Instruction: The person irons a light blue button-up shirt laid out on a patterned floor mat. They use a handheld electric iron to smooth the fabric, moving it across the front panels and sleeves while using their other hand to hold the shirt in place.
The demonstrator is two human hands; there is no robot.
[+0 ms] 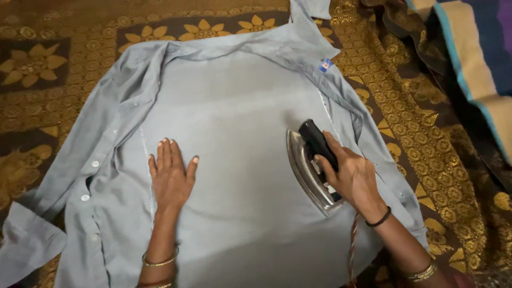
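Flat, left hand (172, 178) open on smooth grey shirt (240, 106), right hand (353, 178) gripping steel iron (309, 170).

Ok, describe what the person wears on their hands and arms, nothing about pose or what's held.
Both forearms are bare, with no sleeves in view. The left hand has no rings that show; its wrist carries thin gold-coloured bangles, with a darker reddish one just below. The right hand has a thin black band at the wrist, and further up the forearm sit gold-coloured bangles.
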